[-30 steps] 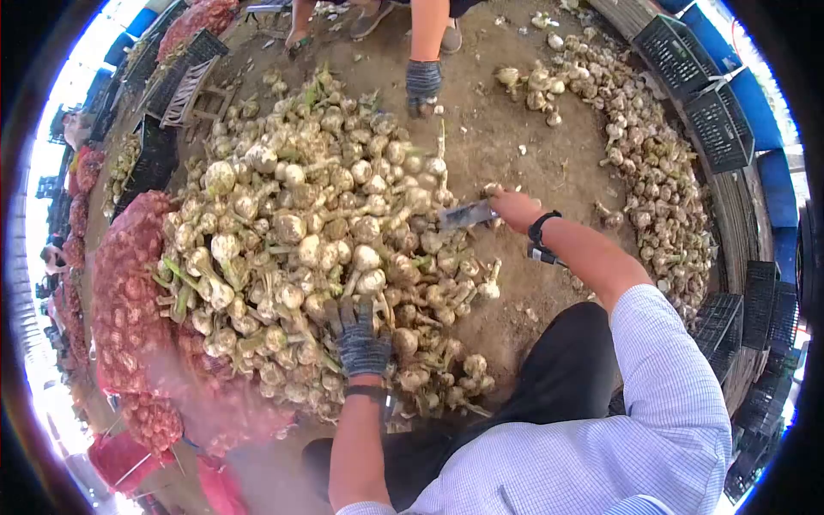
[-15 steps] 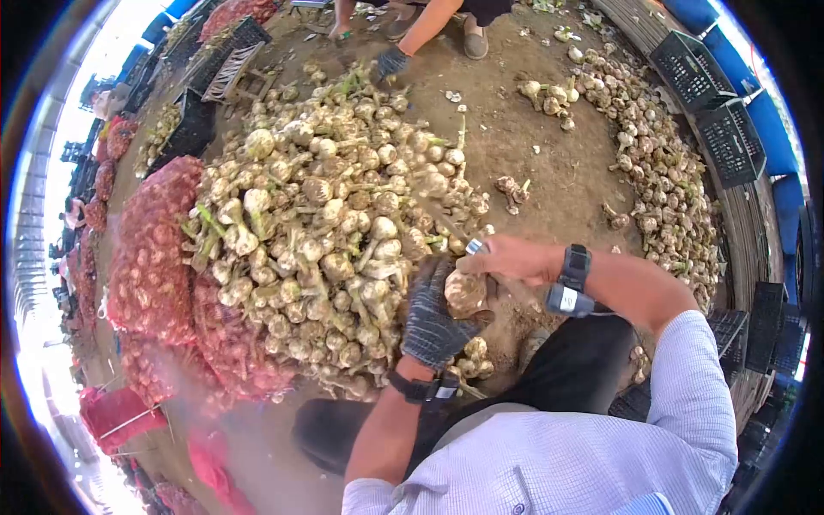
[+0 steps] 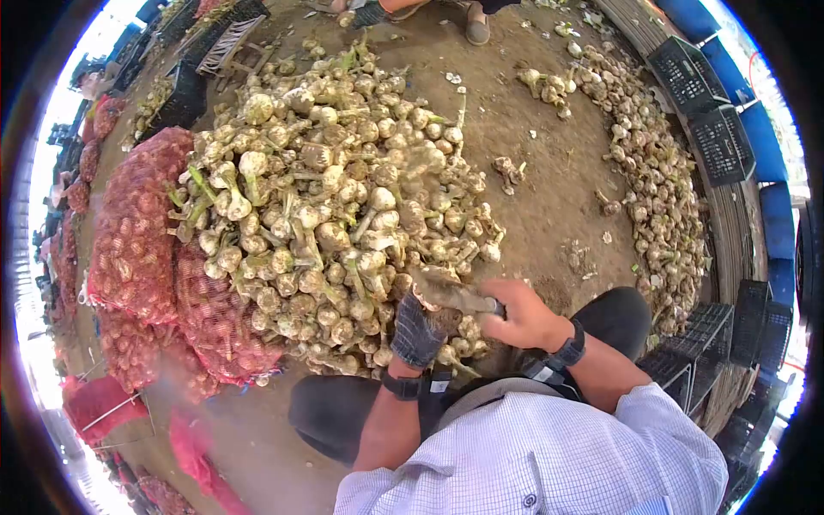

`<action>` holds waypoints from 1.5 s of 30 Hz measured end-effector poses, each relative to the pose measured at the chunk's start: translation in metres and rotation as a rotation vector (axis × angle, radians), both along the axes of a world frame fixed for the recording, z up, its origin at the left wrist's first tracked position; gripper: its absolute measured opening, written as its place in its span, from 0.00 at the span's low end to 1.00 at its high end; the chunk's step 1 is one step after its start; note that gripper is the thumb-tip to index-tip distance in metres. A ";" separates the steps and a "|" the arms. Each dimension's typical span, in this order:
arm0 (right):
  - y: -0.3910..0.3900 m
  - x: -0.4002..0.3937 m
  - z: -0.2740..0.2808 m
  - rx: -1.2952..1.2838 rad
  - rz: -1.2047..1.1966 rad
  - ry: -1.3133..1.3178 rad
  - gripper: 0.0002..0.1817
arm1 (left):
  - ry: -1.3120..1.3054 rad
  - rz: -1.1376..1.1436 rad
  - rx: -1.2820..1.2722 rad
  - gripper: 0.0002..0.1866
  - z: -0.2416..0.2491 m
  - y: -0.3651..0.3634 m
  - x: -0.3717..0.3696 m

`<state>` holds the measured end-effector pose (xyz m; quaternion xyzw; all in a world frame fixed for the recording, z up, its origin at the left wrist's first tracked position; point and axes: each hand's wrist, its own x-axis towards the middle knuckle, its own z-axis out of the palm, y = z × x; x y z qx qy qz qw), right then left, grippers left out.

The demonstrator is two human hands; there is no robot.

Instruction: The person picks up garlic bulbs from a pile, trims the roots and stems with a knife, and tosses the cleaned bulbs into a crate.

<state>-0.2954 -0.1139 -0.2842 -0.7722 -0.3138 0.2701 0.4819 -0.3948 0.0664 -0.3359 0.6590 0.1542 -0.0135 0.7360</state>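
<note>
My left hand, in a dark grey knitted glove, is closed around a garlic bulb, which is partly hidden by the fingers and a blade. My bare right hand grips a knife by its handle. The blade points left and lies across the top of the bulb, though blur hides its exact contact. Just beyond both hands rises a large heap of garlic with stems attached.
Red mesh sacks of garlic lean at the heap's left. A second garlic pile runs along the right, near black crates. Another person's gloved hand is at the far edge. Loose bulbs lie on the dirt floor.
My right hand has moved lower, bringing the knife blade from pointing up and away to lying across the bulb. The other person's gloved hand has shifted up and left.
</note>
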 end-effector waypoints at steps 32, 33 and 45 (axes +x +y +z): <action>-0.003 0.011 -0.105 -0.716 -0.008 -0.090 0.16 | -0.122 -0.094 0.096 0.28 0.000 0.021 -0.035; -0.004 0.002 -0.104 -0.669 -0.071 -0.072 0.17 | -0.133 -0.048 0.181 0.28 0.002 0.027 -0.034; 0.020 0.006 -0.022 -0.102 -0.317 0.704 0.23 | 0.012 -0.150 0.126 0.37 -0.007 -0.001 0.003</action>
